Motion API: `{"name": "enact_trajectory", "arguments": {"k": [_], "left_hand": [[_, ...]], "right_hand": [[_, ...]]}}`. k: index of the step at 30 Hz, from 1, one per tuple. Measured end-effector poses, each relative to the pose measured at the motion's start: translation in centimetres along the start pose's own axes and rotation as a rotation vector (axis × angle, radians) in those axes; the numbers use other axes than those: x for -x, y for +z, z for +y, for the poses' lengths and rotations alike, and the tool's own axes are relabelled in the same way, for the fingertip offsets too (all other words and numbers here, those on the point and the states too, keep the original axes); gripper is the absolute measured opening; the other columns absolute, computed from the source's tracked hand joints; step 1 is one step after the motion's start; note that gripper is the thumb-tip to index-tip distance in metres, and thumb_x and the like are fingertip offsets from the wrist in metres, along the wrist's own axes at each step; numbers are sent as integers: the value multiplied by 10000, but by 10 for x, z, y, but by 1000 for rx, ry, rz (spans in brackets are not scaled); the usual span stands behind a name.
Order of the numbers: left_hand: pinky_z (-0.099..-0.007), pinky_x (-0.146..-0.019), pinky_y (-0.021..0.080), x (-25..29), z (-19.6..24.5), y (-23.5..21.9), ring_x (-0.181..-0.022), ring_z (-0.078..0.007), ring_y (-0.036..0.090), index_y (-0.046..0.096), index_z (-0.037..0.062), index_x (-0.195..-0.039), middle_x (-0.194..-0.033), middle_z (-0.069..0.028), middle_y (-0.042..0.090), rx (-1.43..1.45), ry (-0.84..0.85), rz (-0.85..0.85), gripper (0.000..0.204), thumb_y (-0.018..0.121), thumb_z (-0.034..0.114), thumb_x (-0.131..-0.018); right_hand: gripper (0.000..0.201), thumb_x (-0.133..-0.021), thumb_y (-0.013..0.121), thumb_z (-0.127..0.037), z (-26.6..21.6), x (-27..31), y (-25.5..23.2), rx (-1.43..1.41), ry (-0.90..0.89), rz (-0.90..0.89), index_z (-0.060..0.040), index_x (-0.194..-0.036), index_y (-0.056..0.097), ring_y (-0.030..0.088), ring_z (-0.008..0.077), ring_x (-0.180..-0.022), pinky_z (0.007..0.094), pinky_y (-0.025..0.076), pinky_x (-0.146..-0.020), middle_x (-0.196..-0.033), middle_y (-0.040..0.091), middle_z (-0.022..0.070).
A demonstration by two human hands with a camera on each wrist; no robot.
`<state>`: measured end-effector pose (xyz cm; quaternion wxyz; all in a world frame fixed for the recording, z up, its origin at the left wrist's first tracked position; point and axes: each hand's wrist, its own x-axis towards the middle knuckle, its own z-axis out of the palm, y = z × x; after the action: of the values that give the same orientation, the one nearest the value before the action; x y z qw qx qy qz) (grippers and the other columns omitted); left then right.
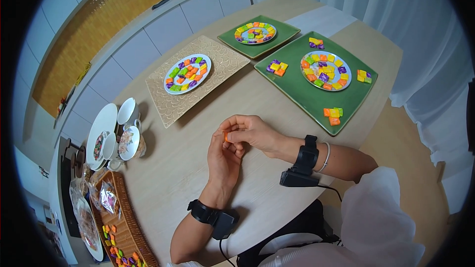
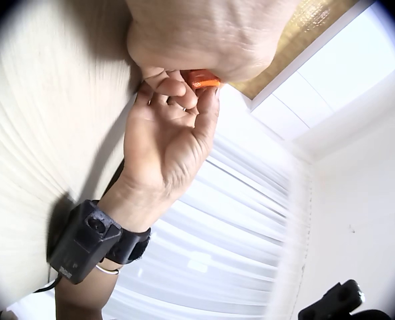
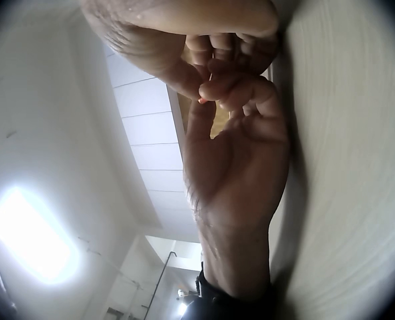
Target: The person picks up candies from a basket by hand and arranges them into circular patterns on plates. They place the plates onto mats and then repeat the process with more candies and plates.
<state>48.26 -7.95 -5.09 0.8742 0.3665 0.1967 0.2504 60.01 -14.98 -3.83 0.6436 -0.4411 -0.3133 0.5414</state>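
Both hands meet low over the table in front of the person. An orange wrapped candy [image 1: 226,137] shows between them, mostly covered by fingers. My right hand [image 1: 255,133] pinches it between thumb and fingers; in the left wrist view the right thumb lies against the orange wrapper [image 2: 204,83]. From the other side, my left hand [image 1: 223,160] holds it at the fingertips, palm turned up. Only an orange speck of it shows in the right wrist view, by the left thumb tip. Nearest beyond the hands is a green square plate [image 1: 292,96] bearing small candy clusters.
A white plate of candies [image 1: 303,59] sits on the green plate. Similar candy rings fill plates on a beige patterned tray [image 1: 163,104] and a smaller green plate [image 1: 225,37]. Cups [image 1: 127,113] stand at left, behind a wicker basket [image 1: 129,217] with loose candies and packets.
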Motion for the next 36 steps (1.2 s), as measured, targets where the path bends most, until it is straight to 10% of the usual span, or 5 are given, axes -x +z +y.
{"name": "enact_trajectory", "arguments": {"k": [16,19,27,36], "left_hand": [[-236,-622,455,-2,-4,-4,-657,-101,563,531,69,-1094,-839,-35,614,78,-42,-31,327,410,359,-1002],[-253,-635,494,-1,2,-4,-675,-130,579,463,92,-1181,-874,-81,627,98,-44,-66,281,400,306,-1009],[-254,-618,476,-1,1,-2,-661,-124,566,459,100,-1212,-844,-77,625,18,-46,-92,274,421,277,-1006],[-243,-598,472,0,3,2,-648,-116,566,452,87,-1194,-831,-78,628,-23,-65,-110,249,406,254,-1015]], "right_hand": [[317,-829,667,-49,-15,6,7,237,-133,65,3,-1123,561,569,70,-765,202,499,-653,-977,593,53],[289,-834,677,-112,-56,8,0,423,-518,57,-24,-1096,591,568,61,-795,211,479,-692,-981,615,27],[228,-837,648,-162,-178,39,-68,1088,-190,268,-42,-1029,631,548,57,-779,211,433,-679,-884,631,-9],[247,-770,632,-178,-144,46,-101,1663,169,304,-55,-982,661,627,188,-763,316,487,-677,-845,663,86]]}}
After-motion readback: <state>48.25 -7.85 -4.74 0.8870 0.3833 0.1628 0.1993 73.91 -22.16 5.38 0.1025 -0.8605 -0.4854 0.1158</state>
